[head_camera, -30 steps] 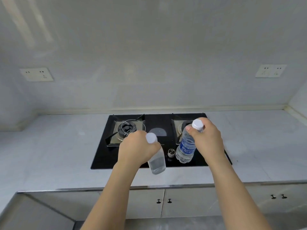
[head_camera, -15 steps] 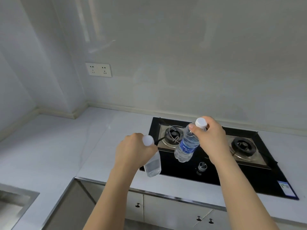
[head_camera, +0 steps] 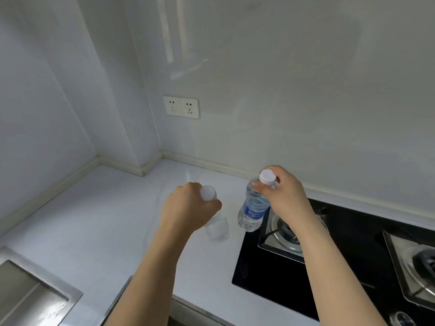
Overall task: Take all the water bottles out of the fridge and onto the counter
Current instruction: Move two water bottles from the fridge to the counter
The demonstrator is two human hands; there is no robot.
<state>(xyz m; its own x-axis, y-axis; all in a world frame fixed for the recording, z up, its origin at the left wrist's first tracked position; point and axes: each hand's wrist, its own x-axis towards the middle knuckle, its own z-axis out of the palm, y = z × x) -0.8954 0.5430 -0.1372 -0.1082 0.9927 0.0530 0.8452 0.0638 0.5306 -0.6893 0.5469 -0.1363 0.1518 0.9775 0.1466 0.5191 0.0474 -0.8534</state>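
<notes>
Two bottles mid-frame: we grip the clear bottle [head_camera: 216, 228] with our left hand [head_camera: 188, 209], the labelled bottle [head_camera: 254, 209] with our right hand [head_camera: 286, 192], above the counter [head_camera: 94, 222].

bottle [head_camera: 253, 209]: clear, blue label, white cap
plain bottle [head_camera: 216, 228]: clear, white cap
bench [head_camera: 101, 222]: pale marbled white
hob [head_camera: 348, 262]: glossy black, steel burners

White counter [head_camera: 98, 231], L-shaped; black gas hob [head_camera: 353, 267] set in it under the right-hand fingers, steel sink [head_camera: 28, 292] well left of the left-hand fingers.
</notes>
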